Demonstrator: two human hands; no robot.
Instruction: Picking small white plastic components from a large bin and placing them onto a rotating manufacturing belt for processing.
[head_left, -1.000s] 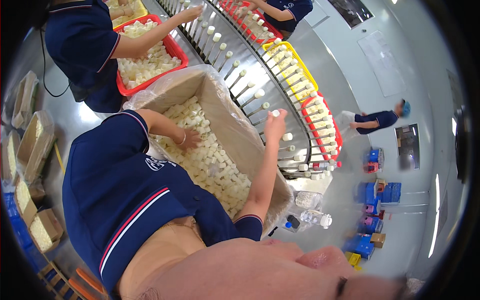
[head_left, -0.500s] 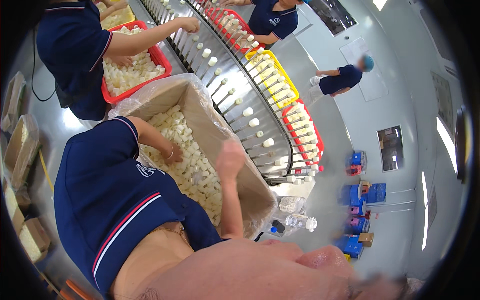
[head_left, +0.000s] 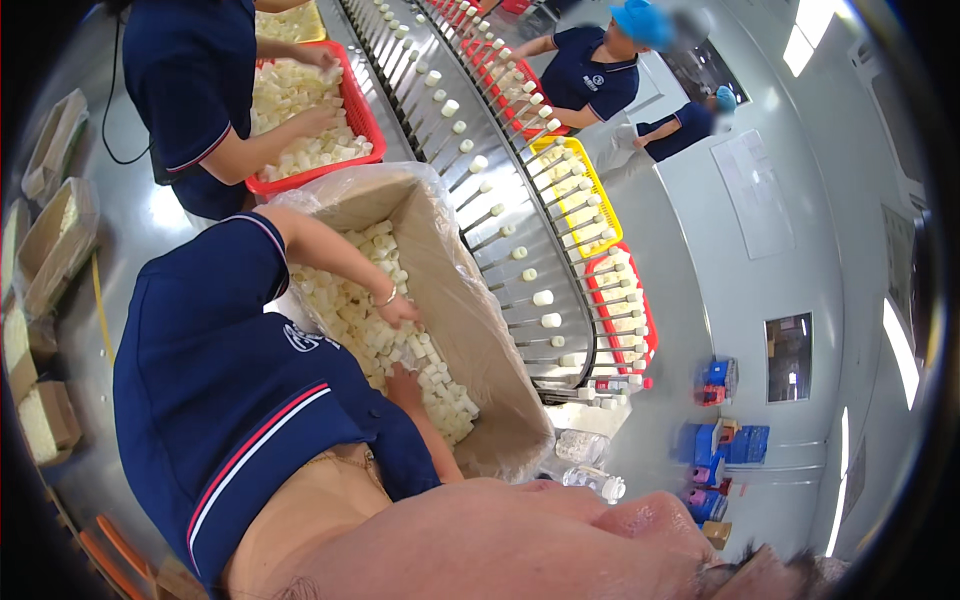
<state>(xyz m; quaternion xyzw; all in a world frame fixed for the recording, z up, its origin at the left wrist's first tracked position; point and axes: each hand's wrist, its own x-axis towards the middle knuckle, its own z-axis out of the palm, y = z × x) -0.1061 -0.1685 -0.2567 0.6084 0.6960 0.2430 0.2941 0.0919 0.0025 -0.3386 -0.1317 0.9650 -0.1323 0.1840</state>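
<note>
A large cardboard box [head_left: 470,345] lined with clear plastic holds many small white cylindrical pieces [head_left: 450,400]. Both of my hands are inside it. My left hand [head_left: 400,311], with a thin bracelet at the wrist, dips its fingers closed against the pieces; whatever they grip is too small to make out. Beside it, my right hand [head_left: 403,386] reaches down among the pieces, its fingertips partly hidden. Just beyond the box runs a metal conveyor [head_left: 450,60] with rows of thin upright rods, many topped by white pieces [head_left: 543,298].
At the left, a co-worker's hands are at a red basket [head_left: 370,130] of white pieces. A yellow basket [head_left: 600,205] and a red basket [head_left: 650,325] line the conveyor's far side. Clear plastic bottles [head_left: 595,482] stand past the box. More people work beyond.
My right hand has come down from above the box into the pieces. My left hand has shifted toward the box's middle. The co-worker's arm has drawn back from the conveyor; the view has turned slightly.
</note>
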